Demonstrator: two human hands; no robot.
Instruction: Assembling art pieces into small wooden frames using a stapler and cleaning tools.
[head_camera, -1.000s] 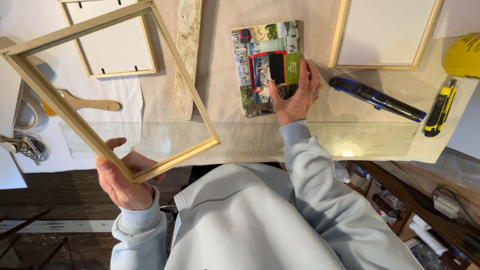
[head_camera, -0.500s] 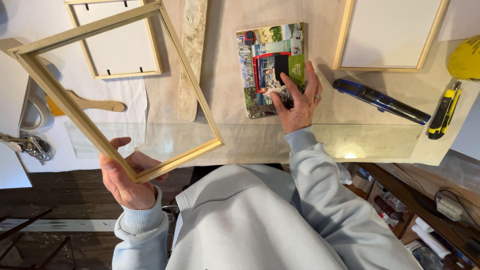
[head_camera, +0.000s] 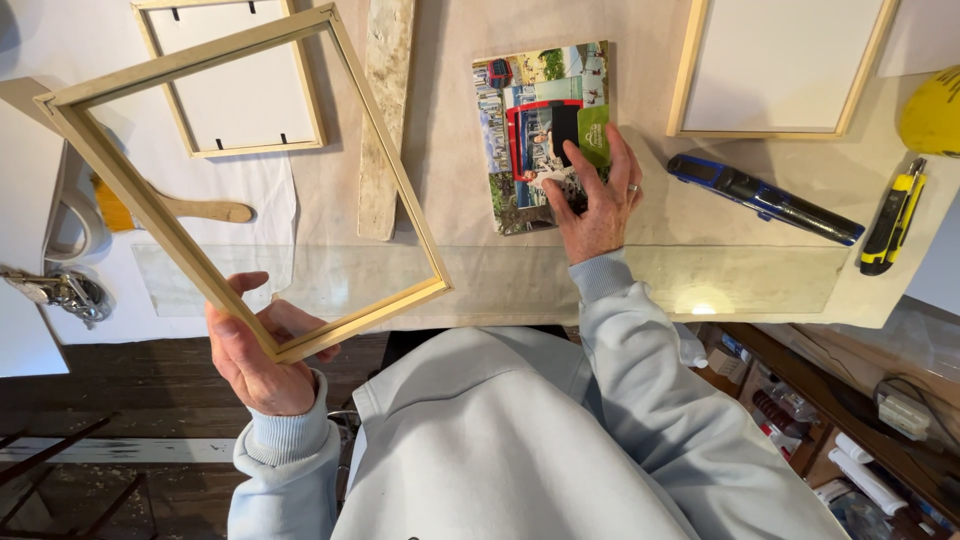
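My left hand (head_camera: 262, 352) pinches lower corner of empty wooden frame (head_camera: 240, 180), held tilted above desk (head_camera: 450, 200). Right hand (head_camera: 598, 195), fingers spread, presses colourful picture (head_camera: 530, 120) flat, well right of frame grip.

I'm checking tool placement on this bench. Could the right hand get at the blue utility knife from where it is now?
Probably yes. The right hand rests on the colourful picture, and the blue utility knife lies just beside it on the cloth with nothing between them.
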